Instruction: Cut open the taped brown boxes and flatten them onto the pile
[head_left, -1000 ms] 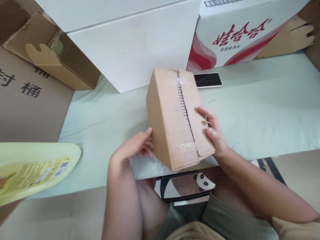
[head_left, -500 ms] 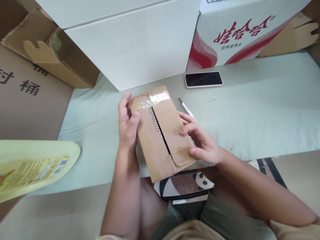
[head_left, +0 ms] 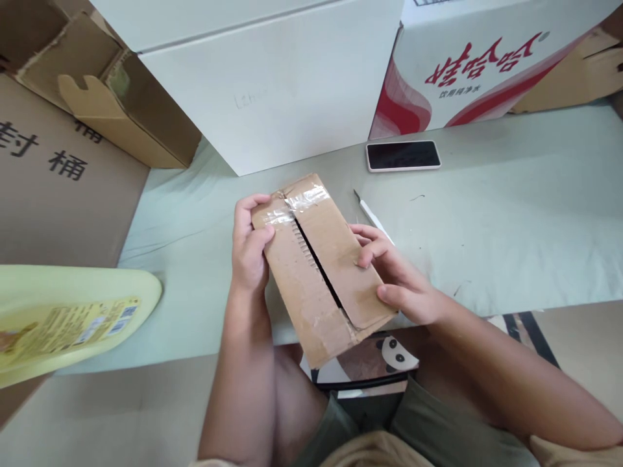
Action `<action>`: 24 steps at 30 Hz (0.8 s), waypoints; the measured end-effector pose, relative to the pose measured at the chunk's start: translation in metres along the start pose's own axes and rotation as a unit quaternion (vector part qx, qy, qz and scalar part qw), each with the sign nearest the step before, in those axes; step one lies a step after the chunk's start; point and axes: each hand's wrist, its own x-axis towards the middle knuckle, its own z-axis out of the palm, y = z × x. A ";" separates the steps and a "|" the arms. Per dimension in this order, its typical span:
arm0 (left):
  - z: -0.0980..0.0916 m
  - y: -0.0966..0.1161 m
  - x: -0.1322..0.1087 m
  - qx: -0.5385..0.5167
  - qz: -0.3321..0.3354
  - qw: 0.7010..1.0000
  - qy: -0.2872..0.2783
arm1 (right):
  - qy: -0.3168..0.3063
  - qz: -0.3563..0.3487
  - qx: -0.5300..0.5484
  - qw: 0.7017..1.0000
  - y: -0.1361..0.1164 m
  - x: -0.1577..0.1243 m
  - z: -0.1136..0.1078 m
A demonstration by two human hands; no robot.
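Note:
A small brown cardboard box (head_left: 311, 259) is tilted between my two hands, with a dark gap along the seam of its top flaps. Clear tape runs across its far end. My left hand (head_left: 250, 243) grips the far left corner, thumb on top and fingers round the edge. On the right side, my right hand (head_left: 396, 272) is closed on the box's edge, its fingers curled and its thumb near the front corner. Just beyond that hand lies a thin white-handled tool (head_left: 374, 217) with a dark pointed tip, its lower end partly hidden by the hand.
A phone (head_left: 403, 156) lies near the white boxes (head_left: 292, 97) at the back. A red-and-white carton (head_left: 452, 78) stands back right. To the left are a yellow-green bottle (head_left: 73, 324) and brown cardboard boxes (head_left: 63, 214). The pale green cloth (head_left: 511, 227) ends at a front edge.
The box's near end has shifted slightly toward me and right, with both hands still on it. My left fingers have curled further over the far corner. The whole view has shifted a little.

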 end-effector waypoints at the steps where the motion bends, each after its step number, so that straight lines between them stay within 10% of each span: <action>1: 0.000 -0.001 0.000 0.011 0.002 1.000 0.003 | 0.024 -0.002 -0.006 1.000 0.004 0.001 -0.003; 6: -0.003 -0.004 0.001 0.059 0.014 0.998 0.001 | 0.254 0.184 -0.275 0.909 0.030 0.009 -0.029; 13: 0.000 -0.006 0.003 0.049 0.016 0.999 0.011 | 0.116 0.332 -0.459 0.816 0.026 0.020 -0.038; 20: 0.006 -0.001 0.001 0.016 0.007 1.000 0.007 | 0.326 0.244 -0.145 0.902 0.010 0.034 -0.044; 24: 0.006 -0.002 0.000 0.005 0.001 1.000 -0.007 | 0.346 0.155 0.009 0.925 -0.016 0.044 -0.032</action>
